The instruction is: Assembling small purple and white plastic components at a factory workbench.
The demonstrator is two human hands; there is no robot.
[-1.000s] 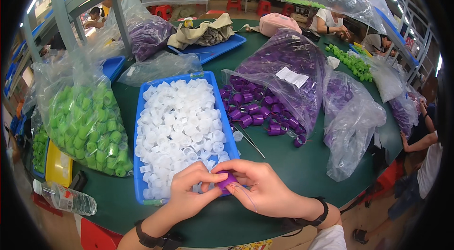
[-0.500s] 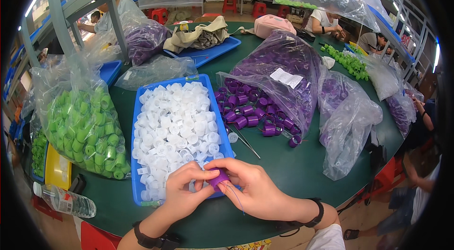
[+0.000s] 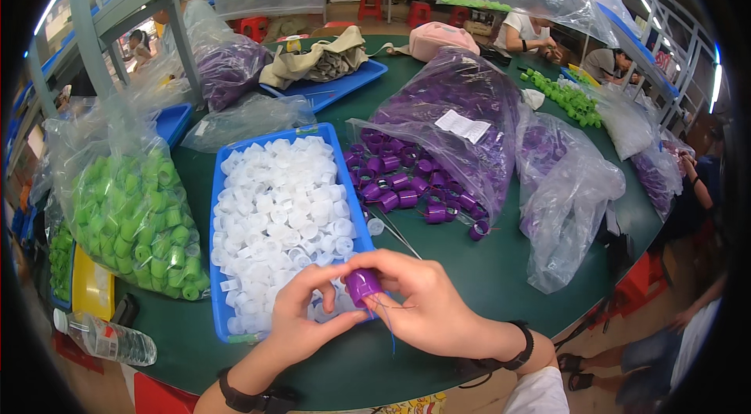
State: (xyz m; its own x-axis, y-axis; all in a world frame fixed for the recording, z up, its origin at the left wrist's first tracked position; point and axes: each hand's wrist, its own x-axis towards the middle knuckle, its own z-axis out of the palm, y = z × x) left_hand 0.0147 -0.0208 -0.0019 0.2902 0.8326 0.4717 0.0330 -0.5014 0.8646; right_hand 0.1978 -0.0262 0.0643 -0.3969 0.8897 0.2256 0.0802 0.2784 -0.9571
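A shiny purple plastic sleeve (image 3: 362, 287), a short tube with thin dark wires trailing from its lower end, is between my hands above the near end of the tray. My right hand (image 3: 422, 300) is closed on it, with the index finger curled over its top and another finger at its lower end. Just left of the sleeve, my left hand (image 3: 301, 312) has thumb and index finger spread apart. Its index fingertip reaches to the sleeve's upper edge; whether it touches is unclear. A blue tray (image 3: 220, 257) heaped with translucent white caps (image 3: 282, 210) lies beneath and beyond my hands.
Purple sleeves (image 3: 399, 181) spill from a clear bag beside metal tweezers (image 3: 403, 237). A bag of green sleeves (image 3: 129, 230), a yellow tray (image 3: 92, 289) and a water bottle (image 3: 106, 338) stand left. A crumpled plastic bag (image 3: 575, 218) lies right. Other people sit across the table.
The left thumb has come away from the purple sleeve, and the left fingers have spread. The sleeve has tilted more upright in my right hand. The whole view has shifted slightly.
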